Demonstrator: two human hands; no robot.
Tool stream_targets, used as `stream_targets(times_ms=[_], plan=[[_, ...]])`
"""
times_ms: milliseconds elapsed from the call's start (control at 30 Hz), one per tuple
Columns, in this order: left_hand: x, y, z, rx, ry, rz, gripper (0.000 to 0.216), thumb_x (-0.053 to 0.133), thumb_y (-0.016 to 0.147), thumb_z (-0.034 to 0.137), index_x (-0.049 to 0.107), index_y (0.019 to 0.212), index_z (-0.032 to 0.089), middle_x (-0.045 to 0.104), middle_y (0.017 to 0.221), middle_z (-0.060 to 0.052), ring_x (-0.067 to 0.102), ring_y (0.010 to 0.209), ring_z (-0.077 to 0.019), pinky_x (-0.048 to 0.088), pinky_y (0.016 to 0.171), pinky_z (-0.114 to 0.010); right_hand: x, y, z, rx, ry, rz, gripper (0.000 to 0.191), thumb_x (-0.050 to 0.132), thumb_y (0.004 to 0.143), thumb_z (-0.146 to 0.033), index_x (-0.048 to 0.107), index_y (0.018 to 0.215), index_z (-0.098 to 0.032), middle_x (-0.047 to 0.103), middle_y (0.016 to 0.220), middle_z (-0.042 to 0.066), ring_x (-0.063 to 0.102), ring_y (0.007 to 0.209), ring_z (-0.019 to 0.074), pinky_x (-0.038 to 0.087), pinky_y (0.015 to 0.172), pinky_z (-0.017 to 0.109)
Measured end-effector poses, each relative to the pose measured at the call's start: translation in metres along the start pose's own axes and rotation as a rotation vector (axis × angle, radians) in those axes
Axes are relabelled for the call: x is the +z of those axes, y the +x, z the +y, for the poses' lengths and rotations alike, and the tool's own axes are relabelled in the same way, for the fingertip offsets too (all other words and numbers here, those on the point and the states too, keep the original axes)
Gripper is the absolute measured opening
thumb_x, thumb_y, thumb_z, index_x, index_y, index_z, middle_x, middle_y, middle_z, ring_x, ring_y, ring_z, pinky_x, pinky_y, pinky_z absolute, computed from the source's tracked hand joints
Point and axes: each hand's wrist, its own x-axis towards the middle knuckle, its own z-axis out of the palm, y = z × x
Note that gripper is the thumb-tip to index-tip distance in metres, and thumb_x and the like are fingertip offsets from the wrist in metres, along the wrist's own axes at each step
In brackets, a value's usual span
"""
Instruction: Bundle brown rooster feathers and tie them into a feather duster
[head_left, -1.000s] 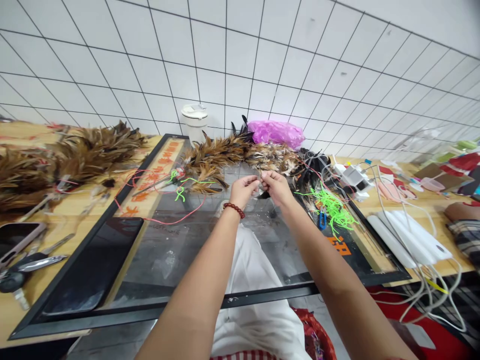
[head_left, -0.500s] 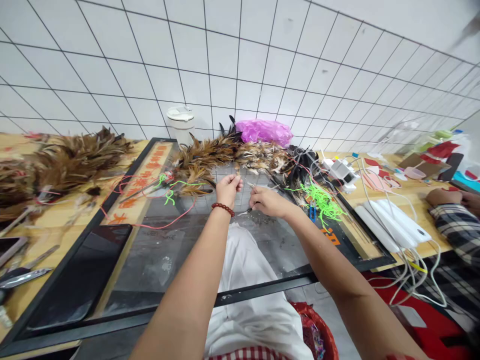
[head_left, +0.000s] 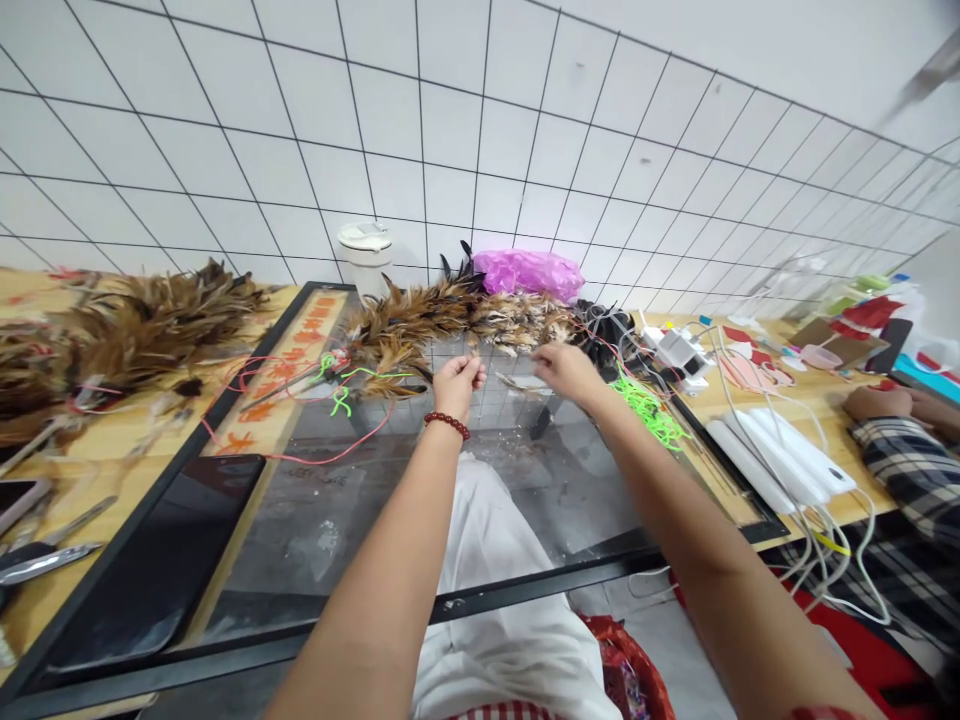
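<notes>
My left hand (head_left: 457, 385), with a red bead bracelet (head_left: 448, 425) at its wrist, is closed in a pinch over the glass panel (head_left: 322, 520). A small brown feather (head_left: 474, 351) shows at its fingertips. To its right, my right hand (head_left: 568, 372) is bent down with the fingers drawn together, near loose pale feathers (head_left: 523, 383) on the glass. What its fingertips hold, if anything, is hidden. Beyond both hands are a pile of mottled feathers (head_left: 517, 320), a brown feather bundle (head_left: 412, 315) and black feathers (head_left: 609, 335).
Green string (head_left: 649, 412) and white chargers (head_left: 679, 355) lie on the right. A pink plastic bag (head_left: 529, 273) and a lidded cup (head_left: 366, 262) stand against the gridded wall. A black phone (head_left: 154, 555) rests at left. Another person's plaid sleeve (head_left: 904, 460) is at far right.
My right hand has moved away from the left, rightward and slightly farther forward, towards the feather piles. My left hand keeps its pinch in nearly the same place.
</notes>
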Motion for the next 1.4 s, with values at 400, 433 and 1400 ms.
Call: stream_targets(times_ms=[400, 433, 1400], plan=[[0.001, -0.003, 0.002, -0.004, 0.004, 0.009, 0.015, 0.070, 0.068, 0.020, 0.058, 0.073, 0.012, 0.061, 0.061, 0.001, 0.053, 0.049, -0.0047, 0.040, 0.048, -0.017, 0.038, 0.010, -0.028, 0.204, 0.955, 0.050, 0.018, 0.062, 0.072, -0.035, 0.063, 0.070, -0.017, 0.057, 0.057, -0.002, 0.046, 0.052, 0.0094, 0.036, 0.053, 0.023], [0.001, -0.004, 0.003, -0.005, 0.010, 0.002, 0.016, 0.070, 0.067, 0.021, 0.058, 0.072, 0.013, 0.061, 0.062, 0.001, 0.053, 0.050, -0.0049, 0.040, 0.049, -0.017, 0.038, 0.009, -0.029, 0.236, 1.088, 0.063, 0.022, 0.065, 0.069, -0.039, 0.062, 0.071, -0.016, 0.056, 0.055, -0.002, 0.044, 0.049, 0.0086, 0.035, 0.051, 0.022], [0.004, -0.014, 0.005, -0.068, 0.350, -0.233, 0.015, 0.072, 0.068, 0.017, 0.059, 0.062, 0.011, 0.059, 0.050, -0.001, 0.054, 0.041, -0.0084, 0.043, 0.042, -0.020, 0.034, -0.009, -0.036, -0.101, 0.035, 0.364, 0.027, 0.043, 0.090, -0.022, 0.062, 0.109, -0.018, 0.065, 0.104, 0.011, 0.049, 0.102, 0.0233, 0.028, 0.092, 0.037]])
